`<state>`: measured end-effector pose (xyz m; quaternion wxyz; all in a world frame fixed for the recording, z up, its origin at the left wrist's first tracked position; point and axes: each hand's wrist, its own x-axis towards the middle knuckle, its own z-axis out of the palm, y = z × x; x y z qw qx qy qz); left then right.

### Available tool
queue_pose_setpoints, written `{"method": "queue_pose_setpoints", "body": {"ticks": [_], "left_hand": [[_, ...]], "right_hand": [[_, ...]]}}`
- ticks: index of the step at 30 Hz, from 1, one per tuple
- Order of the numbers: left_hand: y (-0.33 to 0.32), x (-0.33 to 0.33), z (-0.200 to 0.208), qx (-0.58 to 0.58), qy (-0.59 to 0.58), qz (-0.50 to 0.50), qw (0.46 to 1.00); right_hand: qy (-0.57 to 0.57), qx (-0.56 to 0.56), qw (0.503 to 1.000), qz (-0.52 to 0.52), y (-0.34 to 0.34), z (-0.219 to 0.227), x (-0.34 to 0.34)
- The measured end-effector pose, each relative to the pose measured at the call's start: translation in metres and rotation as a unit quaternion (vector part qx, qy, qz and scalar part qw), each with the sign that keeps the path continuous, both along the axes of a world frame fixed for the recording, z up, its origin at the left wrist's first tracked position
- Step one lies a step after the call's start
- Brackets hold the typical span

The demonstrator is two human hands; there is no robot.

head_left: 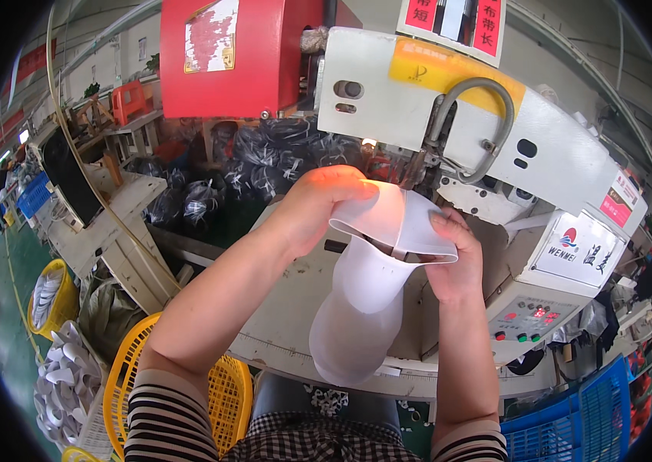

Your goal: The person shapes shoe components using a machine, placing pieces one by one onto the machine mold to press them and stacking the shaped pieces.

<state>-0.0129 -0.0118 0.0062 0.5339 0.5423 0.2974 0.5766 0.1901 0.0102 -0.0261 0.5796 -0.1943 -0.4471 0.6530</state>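
Note:
A white shoe upper hangs between my two hands, its rounded toe toward me and its collar opening facing up. My left hand grips the collar's left side, with the thumb on top and an orange glow over the fingers. My right hand pinches the collar's right side between thumb and fingers. The back seam, in the middle of the collar, lies just under the head of a light grey machine. Whether the seam touches the machine's working tip I cannot tell.
A control panel with buttons sits at the right of the machine. A red box stands behind it. Yellow basket at my left, blue crate at my right. White pieces are heaped at far left; black bags lie behind.

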Motion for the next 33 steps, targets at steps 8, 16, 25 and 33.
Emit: {"method": "queue_pose_setpoints", "body": {"ticks": [8,16,25,33], "left_hand": [[0.025,-0.002,-0.015,-0.038,-0.046,-0.038,0.998],[0.01,0.007,-0.023,-0.109,-0.075,-0.087,0.987],[0.011,0.017,-0.033,-0.093,-0.133,-0.057,0.985],[0.017,0.01,-0.043,-0.058,-0.166,-0.105,0.979]], "right_hand": [[0.039,-0.056,0.998,-0.008,0.009,0.001,-0.012],[0.043,-0.036,0.998,0.037,0.02,-0.025,-0.004],[-0.013,0.039,0.999,0.017,0.015,-0.039,-0.004],[-0.006,0.032,0.999,-0.001,0.015,-0.041,-0.007]]}}
